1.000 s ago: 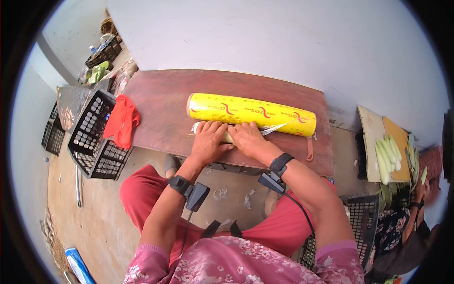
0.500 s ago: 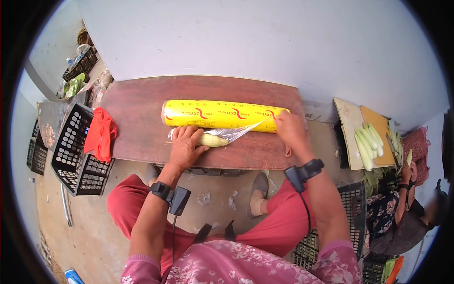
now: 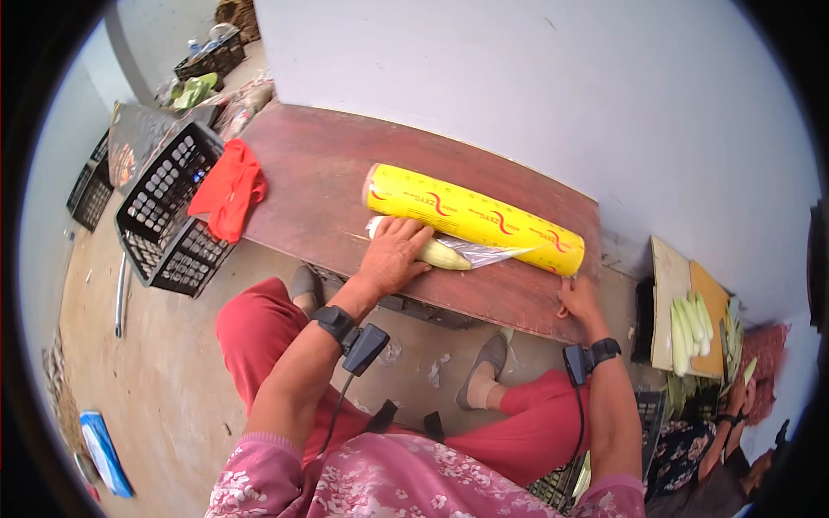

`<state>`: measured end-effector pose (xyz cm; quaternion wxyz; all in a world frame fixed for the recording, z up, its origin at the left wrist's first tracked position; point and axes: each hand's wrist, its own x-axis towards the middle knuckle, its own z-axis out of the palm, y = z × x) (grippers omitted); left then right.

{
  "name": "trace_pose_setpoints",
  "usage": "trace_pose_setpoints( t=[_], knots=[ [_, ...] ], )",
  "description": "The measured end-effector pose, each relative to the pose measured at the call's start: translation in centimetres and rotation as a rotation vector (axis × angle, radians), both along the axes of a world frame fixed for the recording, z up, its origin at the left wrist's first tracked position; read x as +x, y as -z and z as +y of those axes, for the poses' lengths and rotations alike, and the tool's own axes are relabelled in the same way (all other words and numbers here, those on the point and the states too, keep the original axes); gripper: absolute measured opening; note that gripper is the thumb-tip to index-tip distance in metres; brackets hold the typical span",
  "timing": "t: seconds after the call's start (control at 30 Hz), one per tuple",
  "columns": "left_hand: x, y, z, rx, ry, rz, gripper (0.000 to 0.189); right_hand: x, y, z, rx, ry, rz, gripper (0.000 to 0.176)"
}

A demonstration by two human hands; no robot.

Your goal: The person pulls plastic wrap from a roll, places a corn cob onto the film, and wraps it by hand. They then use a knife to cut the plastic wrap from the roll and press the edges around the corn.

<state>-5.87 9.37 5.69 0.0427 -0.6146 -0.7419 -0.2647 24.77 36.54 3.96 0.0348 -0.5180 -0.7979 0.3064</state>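
Note:
My left hand point(image 3: 395, 257) is closed over a pale green ear of corn point(image 3: 443, 255), apparently in its husk, lying on the brown table point(image 3: 302, 155). Clear cling film point(image 3: 494, 253) stretches from the ear's right tip to the yellow roll of cling film point(image 3: 466, 211), which lies just behind it. My right hand point(image 3: 583, 302) is at the table's right edge, just below the roll's right end. Its index finger reaches up to the roll and the thumb stands apart; the other fingers are partly hidden.
A red cloth point(image 3: 231, 190) hangs over the black crate point(image 3: 168, 207) at the table's left end. To the right, pale green ears point(image 3: 688, 332) lie on a board point(image 3: 705, 298), near a co-worker's hands point(image 3: 738, 397). A white wall point(image 3: 484, 78) rises behind the table.
The view has swung, shifting the table right and tilting it. My right hand has moved from the film over the roll to below the roll's right end. My left hand stays on the ear.

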Motion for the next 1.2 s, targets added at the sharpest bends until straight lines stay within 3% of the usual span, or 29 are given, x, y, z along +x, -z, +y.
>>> trace_pose_setpoints(
  t=[0.07,0.2,0.27,0.37,0.5,0.63,0.73,0.83,0.87,1.07,1.2],
  knots=[
    [0.0,0.2,0.2,0.017,-0.015,-0.032,0.067,0.8,0.6,1.7,0.037,-0.017,-0.094,0.04],
    [-0.3,0.1,-0.1,-0.019,0.018,-0.041,0.058,5.7,-1.6,4.4,0.056,-0.228,-0.231,0.04],
    [-0.4,0.3,-0.1,0.032,0.028,-0.045,0.055,5.2,-5.8,2.9,-0.03,0.301,-0.193,0.027],
    [-0.4,1.0,0.0,0.108,0.016,-0.042,0.051,4.8,-8.1,2.5,-0.059,0.267,0.413,0.017],
    [-0.2,1.2,-0.1,0.119,-0.001,-0.03,0.049,-4.7,-12.5,-5.7,-0.28,-0.183,0.663,0.015],
    [-0.2,1.3,-0.1,0.105,0.004,-0.034,0.051,-14.0,-11.5,-11.3,-0.44,-0.61,0.582,0.017],
    [-0.2,1.0,-0.2,0.112,-0.001,-0.022,0.057,-18.0,-8.6,-11.2,-0.285,-0.798,0.427,0.013],
    [-0.3,1.1,0.0,0.111,-0.005,0.002,0.059,-19.4,-6.9,-10.0,0.045,-0.817,0.241,0.014],
    [-0.3,1.1,0.0,0.104,-0.004,-0.006,0.059,-19.4,-6.6,-9.8,-0.043,-0.762,0.307,0.017],
    [-0.1,1.1,0.4,0.06,-0.019,-0.015,0.056,-20.4,-7.3,-8.1,0.253,-0.898,0.404,0.028],
    [-0.1,1.0,0.5,0.049,-0.027,-0.016,0.055,-21.2,-6.9,-8.5,0.206,-0.854,0.517,0.025]
  ],
)
